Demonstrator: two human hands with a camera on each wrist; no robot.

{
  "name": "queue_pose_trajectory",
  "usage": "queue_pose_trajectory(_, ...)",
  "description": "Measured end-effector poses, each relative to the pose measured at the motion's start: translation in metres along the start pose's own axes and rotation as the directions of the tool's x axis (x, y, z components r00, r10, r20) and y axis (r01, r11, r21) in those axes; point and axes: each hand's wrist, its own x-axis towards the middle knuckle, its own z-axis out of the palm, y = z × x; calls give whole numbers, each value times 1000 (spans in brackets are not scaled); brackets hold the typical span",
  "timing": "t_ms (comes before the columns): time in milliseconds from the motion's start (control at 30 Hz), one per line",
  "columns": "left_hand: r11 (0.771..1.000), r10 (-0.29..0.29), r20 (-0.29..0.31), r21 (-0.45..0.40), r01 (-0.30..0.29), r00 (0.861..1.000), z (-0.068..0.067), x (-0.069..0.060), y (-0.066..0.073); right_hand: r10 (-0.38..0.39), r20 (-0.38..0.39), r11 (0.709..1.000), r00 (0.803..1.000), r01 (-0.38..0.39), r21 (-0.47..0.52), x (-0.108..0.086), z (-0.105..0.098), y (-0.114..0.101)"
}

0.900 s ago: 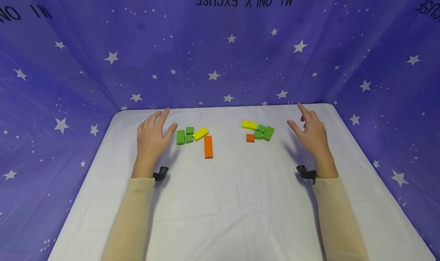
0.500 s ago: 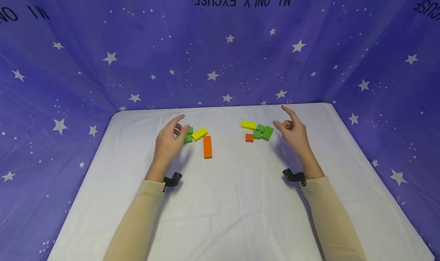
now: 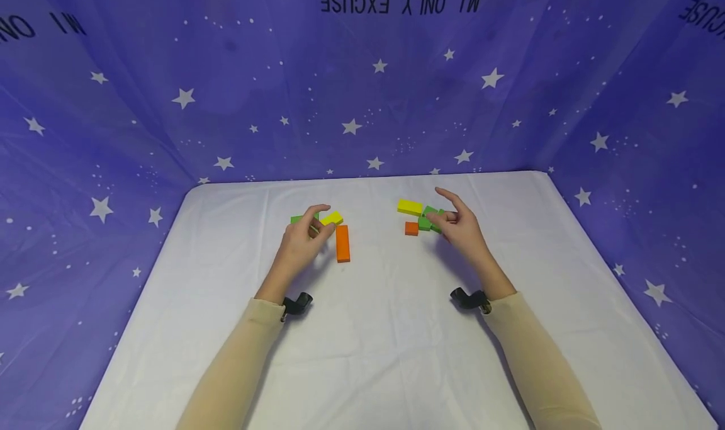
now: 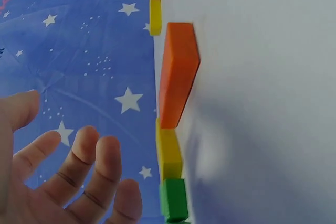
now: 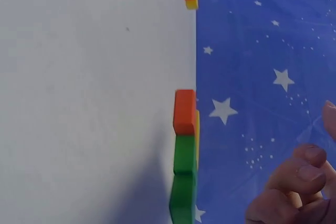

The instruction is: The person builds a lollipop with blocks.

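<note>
My left hand hovers over the left group of blocks, its fingers loosely bent and holding nothing. Partly behind it are a yellow block and green blocks. A long orange block lies just right of the thumb; the left wrist view shows this orange block apart from the fingers. Above the right group, my right hand has its index finger extended and the others bent, with nothing held. It partly hides green blocks. Beside them lie a small orange block and a yellow block.
A white cloth covers the table beneath the blocks. Behind and at both sides hangs a blue-purple curtain with white stars. A black wrist camera sits at the left cuff and another black camera at the right.
Both hands have moved inward from the outer sides and now hover over the two block groups. Their fingers have bent more. The blocks stay where they were.
</note>
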Motion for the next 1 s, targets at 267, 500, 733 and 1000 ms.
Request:
queue_pose_trajectory(267,995,-22,53,-95,27,998,13,-1,-6,-3,50,1000,999,3,-3,-3,14,4)
queue_pose_trajectory(500,993,-21,60,-118,28,998,22,-3,-11,33,84,999,996,-33,-3,-3,25,13)
queue_pose_trajectory(733,992,-37,95,-114,48,995,25,-3,-14,71,94,997,993,-72,3,-3,29,18)
queue_pose_trajectory(1000,993,-52,120,-95,64,991,29,-1,-17,128,119,992,985,-127,-21,-3,31,22)
